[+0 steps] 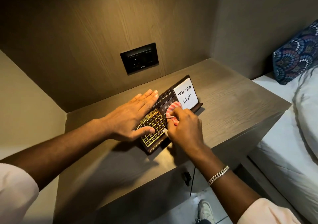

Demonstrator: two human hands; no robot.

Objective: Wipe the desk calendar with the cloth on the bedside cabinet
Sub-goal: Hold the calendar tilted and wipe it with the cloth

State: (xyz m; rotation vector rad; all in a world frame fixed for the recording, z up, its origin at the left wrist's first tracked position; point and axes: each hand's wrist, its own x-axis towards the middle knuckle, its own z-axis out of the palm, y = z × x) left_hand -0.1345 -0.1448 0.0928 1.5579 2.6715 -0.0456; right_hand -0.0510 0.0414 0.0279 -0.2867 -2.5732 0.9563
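A dark brown desk calendar (167, 95) with gold number grid and a white "To Do List" card stands on the bedside cabinet (232, 103). My left hand (136, 115) lies flat over the calendar's top left part, fingers stretched along its upper edge and thumb on the gold grid, holding it steady. My right hand (185, 129) grips a bunched red and white cloth (173, 111) and presses it against the middle of the calendar's face, just left of the white card.
A black wall socket (139, 57) sits in the wooden panel behind the cabinet. A bed with white sheets (284, 146) and a blue patterned pillow (297, 55) lies to the right. My shoe (204, 210) shows on the tiled floor below the cabinet front.
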